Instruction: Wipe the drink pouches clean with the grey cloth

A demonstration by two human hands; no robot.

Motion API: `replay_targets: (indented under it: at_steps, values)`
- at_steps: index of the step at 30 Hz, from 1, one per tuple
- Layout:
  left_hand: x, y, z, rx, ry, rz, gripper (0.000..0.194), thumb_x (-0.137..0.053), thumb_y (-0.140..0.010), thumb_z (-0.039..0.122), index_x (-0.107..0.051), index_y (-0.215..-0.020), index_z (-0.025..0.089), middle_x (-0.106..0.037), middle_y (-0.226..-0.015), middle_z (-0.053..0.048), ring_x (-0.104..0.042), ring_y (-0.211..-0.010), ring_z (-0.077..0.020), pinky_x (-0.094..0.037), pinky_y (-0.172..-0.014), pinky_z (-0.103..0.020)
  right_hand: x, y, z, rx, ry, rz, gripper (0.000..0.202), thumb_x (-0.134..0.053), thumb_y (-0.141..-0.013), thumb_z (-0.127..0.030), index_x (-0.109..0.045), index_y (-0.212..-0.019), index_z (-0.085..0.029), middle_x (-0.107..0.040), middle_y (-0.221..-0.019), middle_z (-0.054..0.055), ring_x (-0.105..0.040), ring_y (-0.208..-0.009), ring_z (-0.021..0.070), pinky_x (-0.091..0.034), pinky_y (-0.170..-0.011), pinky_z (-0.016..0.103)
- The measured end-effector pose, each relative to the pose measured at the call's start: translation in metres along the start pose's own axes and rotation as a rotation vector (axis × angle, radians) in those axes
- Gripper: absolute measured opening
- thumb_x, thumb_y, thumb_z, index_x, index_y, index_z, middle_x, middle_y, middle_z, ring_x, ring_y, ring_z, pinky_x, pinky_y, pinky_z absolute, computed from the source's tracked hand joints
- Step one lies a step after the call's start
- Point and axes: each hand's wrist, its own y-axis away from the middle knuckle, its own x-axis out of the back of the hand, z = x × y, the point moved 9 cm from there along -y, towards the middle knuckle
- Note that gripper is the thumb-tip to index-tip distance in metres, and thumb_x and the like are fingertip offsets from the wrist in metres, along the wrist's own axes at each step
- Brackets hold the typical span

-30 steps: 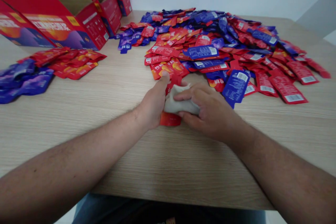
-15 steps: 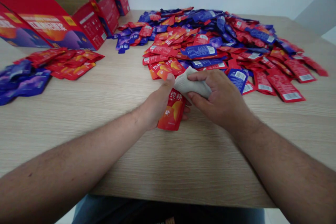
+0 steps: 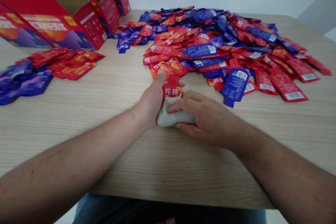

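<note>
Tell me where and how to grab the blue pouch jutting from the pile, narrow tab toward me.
Pinch the blue pouch by its narrow tab, coming from the near side: the tab points toward you, out past the pile, while the far end meets other pouches. The right hand is nearer but holds a cloth, probably best put down first.

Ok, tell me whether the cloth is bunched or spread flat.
Bunched: the cloth forms a thick wad gripped in the right hand.
</note>
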Motion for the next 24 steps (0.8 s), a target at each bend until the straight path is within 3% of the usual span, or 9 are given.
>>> replay_targets:
  at_steps: [3,6,11,14,19,21,24]
  values:
    - [0.003,-0.001,0.001,0.025,0.010,0.015,0.066,-0.036,-0.105,0.072,-0.075,-0.110,0.018,-0.076,-0.075,-0.009,-0.074,-0.065,-0.0232,-0.058,-0.058,-0.032,-0.007,0.003,-0.004,0.029,-0.072,-0.148,0.041,-0.072,-0.082,-0.012,-0.075,-0.120,-0.030,-0.071,-0.117,0.005,-0.070,-0.103,0.0236,-0.058,-0.091,0.039]
    - [0.000,0.000,0.001,0.041,0.009,0.005,0.068,-0.034,-0.106,0.071,-0.075,-0.113,0.017,-0.077,-0.078,-0.011,-0.077,-0.071,-0.0258,-0.060,-0.059,-0.033,0.002,0.003,0.010,0.009,-0.037,-0.170,0.041,-0.074,-0.080,-0.011,-0.077,-0.116,-0.030,-0.072,-0.114,0.004,-0.071,-0.103,0.0242,-0.058,-0.092,0.039]
    - [-0.010,0.001,0.000,0.066,-0.034,-0.062,0.069,-0.025,-0.111,0.064,-0.073,-0.126,0.016,-0.079,-0.085,-0.011,-0.080,-0.082,-0.0278,-0.063,-0.065,-0.035,0.023,-0.002,0.031,-0.036,0.105,0.078,0.039,-0.073,-0.085,-0.020,-0.075,-0.123,-0.028,-0.075,-0.122,0.006,-0.070,-0.115,0.0296,-0.055,-0.102,0.046]
    - [-0.006,0.000,-0.001,0.060,-0.105,-0.038,0.061,-0.035,-0.109,0.064,-0.071,-0.129,0.019,-0.079,-0.088,-0.009,-0.078,-0.075,-0.0263,-0.063,-0.061,-0.035,0.033,-0.002,0.037,-0.097,0.161,0.261,0.040,-0.071,-0.085,-0.019,-0.073,-0.125,-0.024,-0.075,-0.123,0.009,-0.069,-0.116,0.0330,-0.055,-0.101,0.049]
    - [-0.004,0.001,-0.006,0.105,-0.107,-0.082,0.053,-0.044,-0.107,0.061,-0.071,-0.116,0.016,-0.077,-0.085,-0.010,-0.074,-0.068,-0.0231,-0.062,-0.057,-0.033,0.050,0.004,0.048,-0.196,0.185,0.453,0.037,-0.072,-0.087,-0.029,-0.072,-0.124,-0.025,-0.076,-0.124,0.011,-0.070,-0.117,0.0345,-0.055,-0.101,0.053]
    - [-0.005,0.001,-0.005,0.122,-0.077,-0.096,0.046,-0.044,-0.108,0.053,-0.070,-0.111,0.015,-0.076,-0.086,-0.011,-0.074,-0.068,-0.0224,-0.062,-0.057,-0.032,0.055,0.007,0.057,-0.254,0.162,0.496,0.037,-0.072,-0.087,-0.031,-0.072,-0.124,-0.024,-0.076,-0.125,0.011,-0.071,-0.116,0.0337,-0.056,-0.100,0.052]
    - [-0.002,0.001,0.003,0.095,-0.063,-0.071,0.024,-0.050,-0.104,0.027,-0.069,-0.106,0.014,-0.077,-0.086,-0.011,-0.076,-0.072,-0.0223,-0.063,-0.060,-0.033,0.054,0.009,0.069,-0.339,0.106,0.515,0.039,-0.072,-0.085,-0.034,-0.072,-0.123,-0.023,-0.078,-0.124,0.011,-0.073,-0.112,0.0326,-0.058,-0.097,0.051]
